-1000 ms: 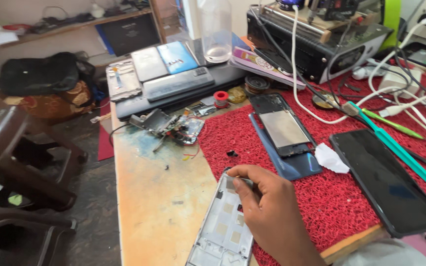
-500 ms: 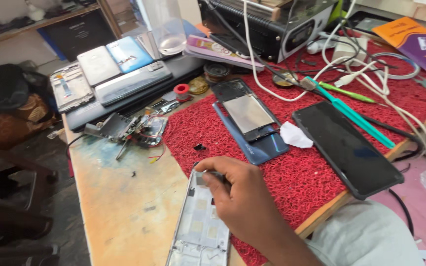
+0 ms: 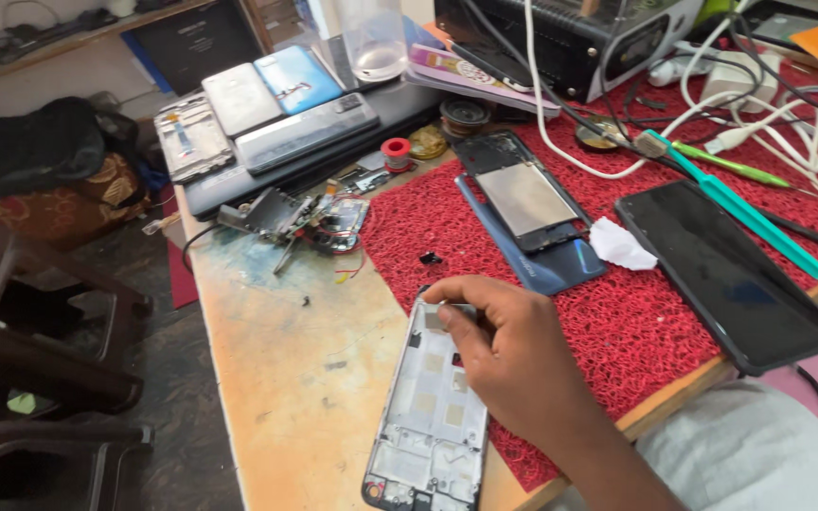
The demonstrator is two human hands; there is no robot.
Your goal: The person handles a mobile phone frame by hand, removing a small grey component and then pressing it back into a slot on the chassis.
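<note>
My right hand (image 3: 508,360) rests on a white phone frame (image 3: 428,426) that lies flat across the wooden bench edge and the red mat (image 3: 617,331). Its thumb and forefinger are pinched together at the frame's upper end; what they pinch there is too small to tell. My left hand is out of view. Just beyond the hand lie a small black part (image 3: 430,257) and an opened phone body (image 3: 523,201) on top of a blue back cover (image 3: 560,270).
A black phone screen (image 3: 726,274) lies at the right, with a white scrap (image 3: 620,246) beside it. Teal tool (image 3: 745,213), white cables (image 3: 712,104) and a black machine (image 3: 570,43) stand behind. Loose boards (image 3: 310,222), several phones (image 3: 267,118) and dark stools (image 3: 30,322) are to the left.
The view has swung and closed in on the bench. My right hand stays pinched at the upper end of the phone frame, which has not moved.
</note>
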